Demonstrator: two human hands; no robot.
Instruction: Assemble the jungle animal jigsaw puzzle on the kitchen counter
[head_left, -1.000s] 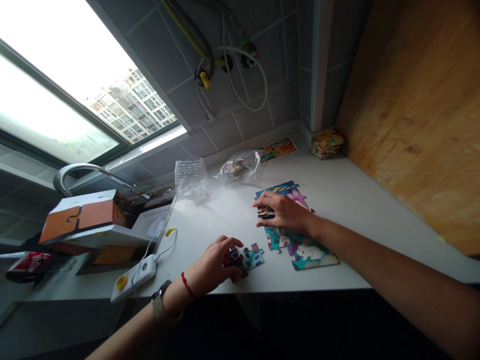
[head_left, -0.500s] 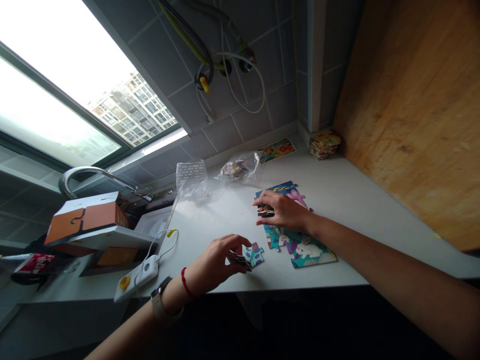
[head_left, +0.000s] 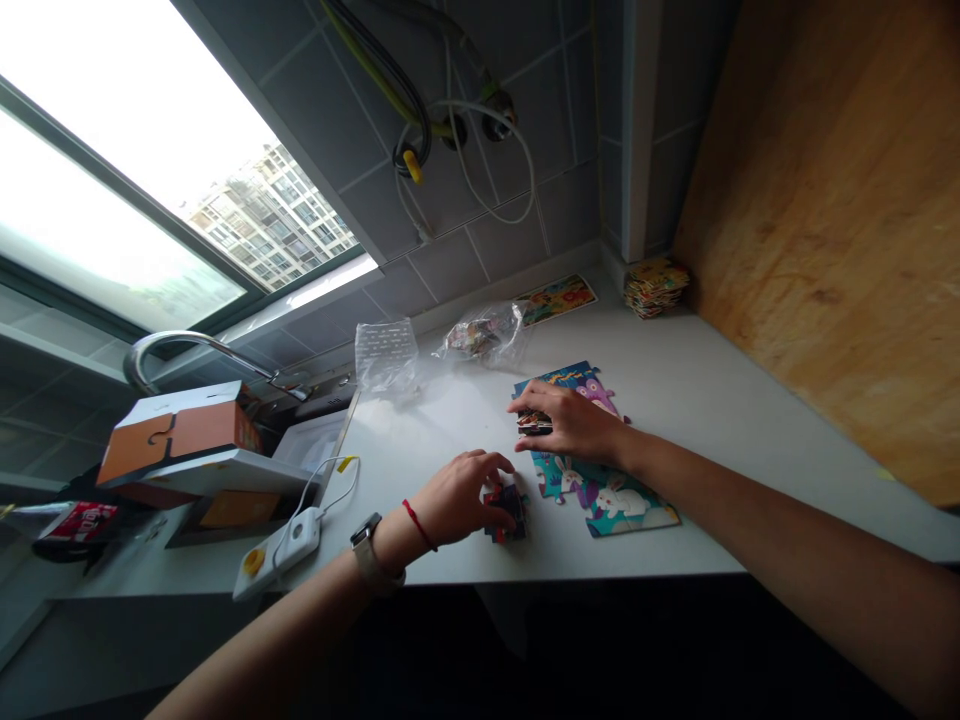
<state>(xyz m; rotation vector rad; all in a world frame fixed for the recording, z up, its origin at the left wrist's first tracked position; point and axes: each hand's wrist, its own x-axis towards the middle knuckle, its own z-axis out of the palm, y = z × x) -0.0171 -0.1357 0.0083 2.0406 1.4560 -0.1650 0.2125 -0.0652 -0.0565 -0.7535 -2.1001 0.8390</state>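
Observation:
My left hand [head_left: 456, 502], with a red string bracelet and a watch, is closed on dark puzzle pieces [head_left: 513, 508] with red patches. They are held low near the counter's front edge and hide the light-blue piece that lay there. My right hand [head_left: 574, 420] grips a small stack of puzzle pieces [head_left: 533, 423] between thumb and fingers. Beneath that hand and forearm lies a partly joined puzzle [head_left: 624, 503], teal with white rabbits and a purple figure. Part of its middle is covered by the hand.
Behind the hands lie a clear plastic bag with pieces [head_left: 480, 338], an emptier plastic bag [head_left: 386, 355] and a colourful picture card [head_left: 559, 299]. A piece stack [head_left: 655, 287] stands by the wooden board [head_left: 832, 230]. Leftward are a power strip [head_left: 281, 550] and an orange-white box [head_left: 184, 437].
My left hand has moved right and slightly up, bringing its pieces over the light-blue piece and turning their dark picture side into view. My right hand stays on its stack.

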